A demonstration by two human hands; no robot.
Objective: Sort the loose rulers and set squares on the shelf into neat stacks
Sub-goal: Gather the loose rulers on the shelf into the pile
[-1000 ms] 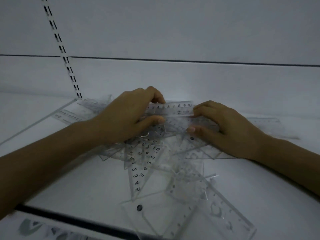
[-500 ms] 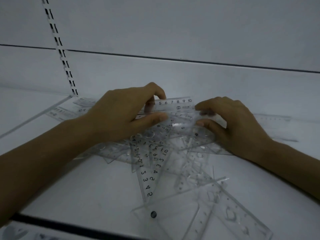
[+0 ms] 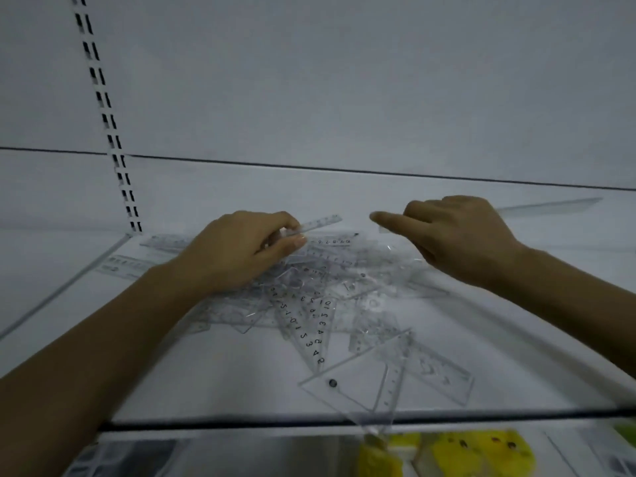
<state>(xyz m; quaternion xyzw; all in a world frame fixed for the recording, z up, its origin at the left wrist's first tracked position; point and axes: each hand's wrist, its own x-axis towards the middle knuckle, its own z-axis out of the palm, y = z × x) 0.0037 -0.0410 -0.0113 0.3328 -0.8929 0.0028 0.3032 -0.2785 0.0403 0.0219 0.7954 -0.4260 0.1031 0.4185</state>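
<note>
Pinching a clear ruler [image 3: 321, 222], left hand [image 3: 237, 251] rests on pile [image 3: 344, 290]; right hand [image 3: 457, 235] hovers.

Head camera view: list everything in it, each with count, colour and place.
shelf: one, white, across the middle of the view.
slotted upright: one, white with dark slots, back wall, left.
pile of rulers and set squares: too tangled to count, clear plastic, shelf centre.
set square: one, clear with a dark dot, front of the pile near the shelf's edge.
long ruler: one, clear, rear right.
yellow items: blurred, count unclear, lower shelf, bottom right.
small ruler: one, clear, tilted up at the pile's rear.
left hand: pinches the small ruler.
right hand: above the pile's right side, forefinger out, holding nothing visible.
</note>
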